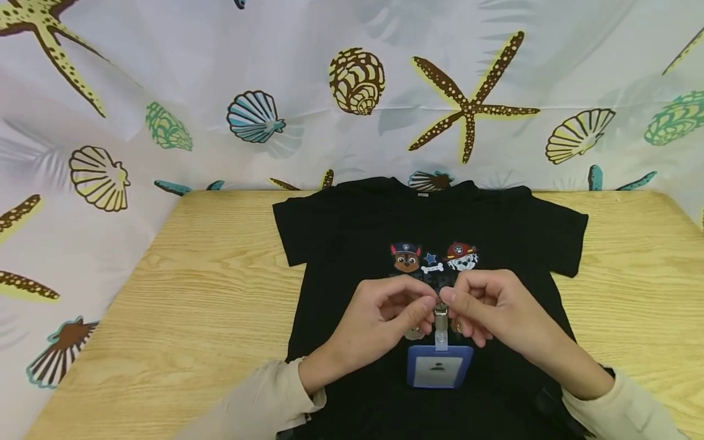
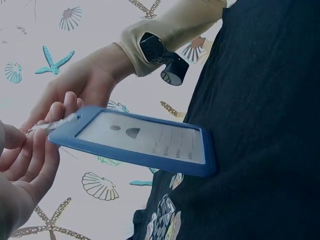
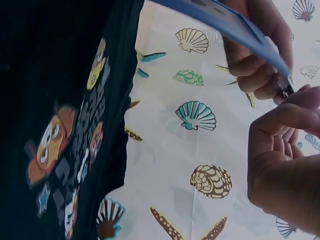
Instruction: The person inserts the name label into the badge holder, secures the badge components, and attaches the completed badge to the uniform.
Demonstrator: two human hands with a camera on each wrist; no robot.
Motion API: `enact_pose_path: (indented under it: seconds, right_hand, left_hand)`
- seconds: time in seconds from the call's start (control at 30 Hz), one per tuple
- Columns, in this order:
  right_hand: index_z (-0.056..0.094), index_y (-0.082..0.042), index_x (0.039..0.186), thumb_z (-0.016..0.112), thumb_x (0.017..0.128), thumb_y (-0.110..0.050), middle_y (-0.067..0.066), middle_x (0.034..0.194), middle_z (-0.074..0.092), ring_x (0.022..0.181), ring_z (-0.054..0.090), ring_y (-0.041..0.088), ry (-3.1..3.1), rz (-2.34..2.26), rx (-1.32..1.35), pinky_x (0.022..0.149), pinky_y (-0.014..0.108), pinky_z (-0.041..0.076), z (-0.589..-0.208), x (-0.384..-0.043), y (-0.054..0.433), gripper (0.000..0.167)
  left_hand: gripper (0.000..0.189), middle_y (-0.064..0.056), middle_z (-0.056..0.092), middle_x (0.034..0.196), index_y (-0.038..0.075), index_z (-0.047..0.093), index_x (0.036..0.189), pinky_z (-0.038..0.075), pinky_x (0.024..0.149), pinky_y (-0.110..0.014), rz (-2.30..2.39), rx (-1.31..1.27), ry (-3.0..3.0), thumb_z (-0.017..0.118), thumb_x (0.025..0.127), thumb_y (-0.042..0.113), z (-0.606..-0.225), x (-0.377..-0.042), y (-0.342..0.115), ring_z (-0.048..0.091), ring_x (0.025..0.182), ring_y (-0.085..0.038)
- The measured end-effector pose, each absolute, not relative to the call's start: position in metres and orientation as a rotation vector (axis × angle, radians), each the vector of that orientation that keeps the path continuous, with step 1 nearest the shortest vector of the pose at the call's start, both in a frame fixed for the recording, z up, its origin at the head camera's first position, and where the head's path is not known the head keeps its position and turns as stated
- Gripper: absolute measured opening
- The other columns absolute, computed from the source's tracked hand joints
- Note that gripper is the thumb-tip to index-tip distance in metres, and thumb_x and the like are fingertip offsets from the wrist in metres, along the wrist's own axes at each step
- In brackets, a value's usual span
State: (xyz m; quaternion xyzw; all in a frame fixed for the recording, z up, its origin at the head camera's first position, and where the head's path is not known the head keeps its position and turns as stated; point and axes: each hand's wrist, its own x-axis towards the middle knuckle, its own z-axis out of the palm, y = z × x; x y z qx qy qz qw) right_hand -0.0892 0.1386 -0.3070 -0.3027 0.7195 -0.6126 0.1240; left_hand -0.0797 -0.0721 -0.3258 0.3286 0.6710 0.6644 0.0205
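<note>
A blue-framed ID badge (image 1: 440, 370) with a white card hangs from a clear strap and a silver metal clip (image 1: 441, 319). My left hand (image 1: 385, 311) pinches the top of the clip between thumb and fingertips. From the other side, my right hand (image 1: 492, 305) pinches there too, its thumb close to the left one. Exactly what lies between the fingertips is too small to tell. The badge dangles over a black T-shirt (image 1: 352, 244), which is spread with its neck at the far side. Cartoon dog prints on its chest are partly hidden by my hands.
The shirt lies on a light wood-grain table (image 1: 220, 275). Behind and to the left, a white curtain (image 1: 308, 49) printed with shells and starfish meets the table's edges. A small wrist camera (image 2: 172, 70) is strapped at the right sleeve.
</note>
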Motion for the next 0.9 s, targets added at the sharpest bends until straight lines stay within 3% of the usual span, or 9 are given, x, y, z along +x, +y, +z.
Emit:
enact_pose_path:
  seconds: [0.1,0.3,0.5,0.73,0.9]
  right_hand:
    - [0.055,-0.005,0.073,0.045,0.103,-0.008,0.005,0.055,0.05,0.041,0.046,0.016,2.15,-1.748,-0.925,0.04,0.03,0.042,-0.308,-0.09,0.138,0.031]
    - [0.051,-0.007,0.069,0.037,0.105,-0.007,0.005,0.052,0.045,0.038,0.039,0.014,2.145,-1.731,-0.995,0.034,0.028,0.033,-0.311,-0.089,0.136,0.039]
    - [0.046,-0.005,0.067,0.034,0.106,-0.014,0.009,0.051,0.034,0.041,0.033,0.018,2.063,-1.749,-0.879,0.036,0.028,0.028,-0.31,-0.088,0.134,0.043]
    - [0.04,-0.002,0.067,0.031,0.107,-0.016,0.01,0.052,0.025,0.042,0.024,0.024,1.871,-1.817,-0.859,0.038,0.034,0.02,-0.312,-0.088,0.133,0.044]
    - [0.039,-0.002,0.067,0.028,0.108,-0.016,0.011,0.052,0.024,0.042,0.021,0.026,1.77,-1.84,-0.863,0.037,0.033,0.019,-0.315,-0.089,0.133,0.044]
  left_hand:
    - [0.012,-0.016,0.066,0.085,-0.006,0.063,0.103,0.058,0.062,-0.034,2.063,1.073,2.154,0.056,0.094,-0.004,-0.327,-0.08,-0.072,0.065,0.068,-0.013]
    - [0.019,-0.007,0.065,0.094,0.0,0.067,0.107,0.052,0.069,-0.014,1.709,1.633,2.673,0.064,0.089,-0.005,-0.331,-0.087,-0.074,0.06,0.076,-0.007]
    - [0.027,-0.01,0.066,0.094,-0.005,0.068,0.108,0.051,0.08,-0.014,1.454,1.933,2.808,0.068,0.082,-0.011,-0.334,-0.091,-0.079,0.065,0.083,-0.013]
    - [0.032,-0.012,0.067,0.09,-0.008,0.068,0.105,0.051,0.078,-0.012,1.482,1.999,2.758,0.056,0.079,-0.022,-0.337,-0.091,-0.079,0.067,0.077,-0.012]
    - [0.032,-0.013,0.067,0.09,-0.009,0.068,0.105,0.051,0.077,-0.011,1.476,2.092,2.734,0.046,0.083,-0.019,-0.339,-0.092,-0.078,0.066,0.075,-0.012]
